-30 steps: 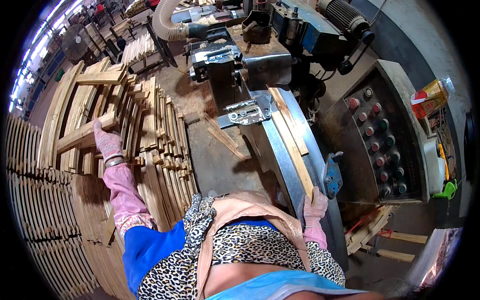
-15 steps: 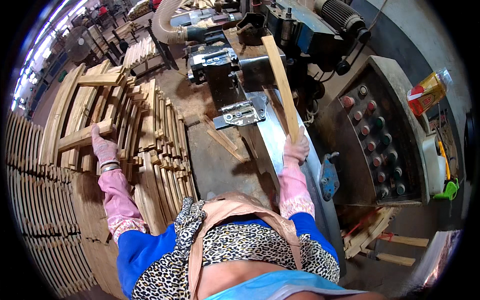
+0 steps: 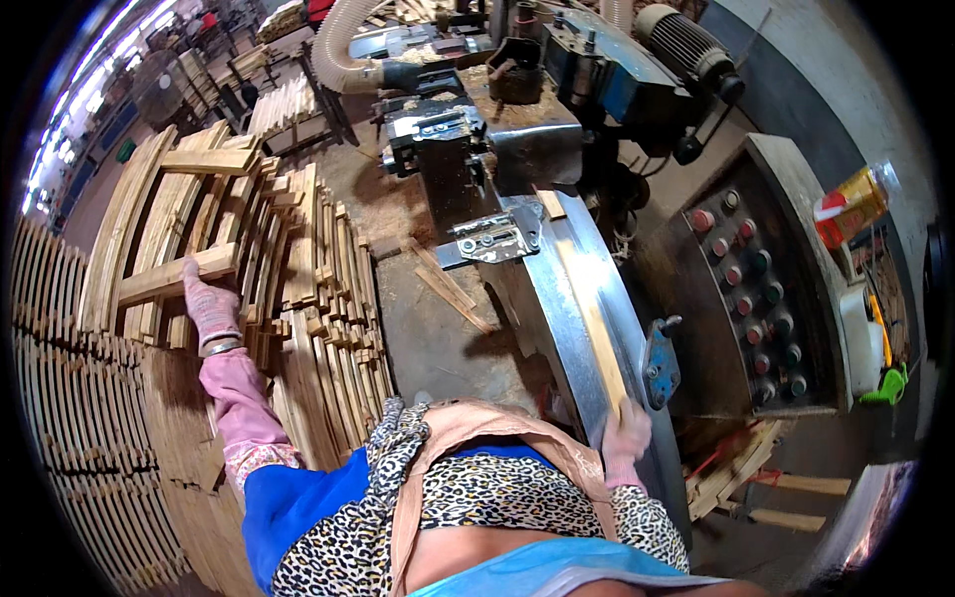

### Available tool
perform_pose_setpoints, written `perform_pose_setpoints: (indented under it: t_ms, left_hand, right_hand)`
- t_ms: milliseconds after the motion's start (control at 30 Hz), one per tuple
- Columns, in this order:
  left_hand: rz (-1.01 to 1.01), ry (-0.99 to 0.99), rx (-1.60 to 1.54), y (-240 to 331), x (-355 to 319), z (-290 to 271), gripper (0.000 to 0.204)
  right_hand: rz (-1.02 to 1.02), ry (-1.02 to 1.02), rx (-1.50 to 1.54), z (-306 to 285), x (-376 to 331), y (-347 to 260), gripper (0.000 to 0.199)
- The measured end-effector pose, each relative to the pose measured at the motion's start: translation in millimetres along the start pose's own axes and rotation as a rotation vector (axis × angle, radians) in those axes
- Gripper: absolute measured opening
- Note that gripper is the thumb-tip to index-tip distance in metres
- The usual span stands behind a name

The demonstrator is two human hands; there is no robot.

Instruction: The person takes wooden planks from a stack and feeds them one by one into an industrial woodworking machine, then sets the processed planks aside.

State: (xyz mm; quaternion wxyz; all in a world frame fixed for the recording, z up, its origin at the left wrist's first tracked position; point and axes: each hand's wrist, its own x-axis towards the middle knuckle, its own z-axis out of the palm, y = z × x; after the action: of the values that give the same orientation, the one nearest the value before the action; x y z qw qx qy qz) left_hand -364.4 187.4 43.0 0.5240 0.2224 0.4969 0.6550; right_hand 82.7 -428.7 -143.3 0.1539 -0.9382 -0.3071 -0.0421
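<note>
My right hand, in a pale pink glove and slightly blurred, is closed round the near end of a long wooden strip. The strip lies lengthwise along the shiny metal machine bed. Beyond its far end, the end of another wooden piece shows by the machine head. To the left, my gloved left hand grips the near edge of a short wooden board, which lies across the top of a stack of wooden strips. Some of its fingers are hidden below the board.
A metal clamp fixture sits at the bed's left edge. Right of the bed are a blue bracket and a control panel with several buttons. A yellow bottle stands on the panel. Loose wood slivers lie at left.
My right hand has drawn toward me and slightly right, and the strip it holds has come down from a raised angle onto the bed. My left hand stays at the board on the stack.
</note>
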Motion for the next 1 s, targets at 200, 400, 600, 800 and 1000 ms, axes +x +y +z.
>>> perform_pose_setpoints:
  t_ms: [200, 400, 600, 800, 1000]
  left_hand:
    - [0.097, -0.304, -0.186, -70, -77, 5, 0.041]
    - [-0.032, -0.139, -0.117, -114, -182, 21, 0.034]
    - [0.233, -0.141, 0.036, -86, -155, 5, 0.042]
    - [0.181, -0.047, -0.236, -91, -162, 33, 0.046]
    - [0.298, 0.171, 0.043, -126, -165, -42, 0.046]
  right_hand:
    - [-0.13, 0.225, -0.015, 13, 35, -13, 0.026]
    - [-0.249, 0.189, 0.042, 93, 189, -87, 0.026]
    - [-0.33, 0.116, 0.086, 112, 268, -149, 0.026]
    - [-0.151, -0.083, 0.659, 169, 315, -130, 0.042]
    - [-0.298, -0.603, 0.987, 93, 183, -192, 0.05]
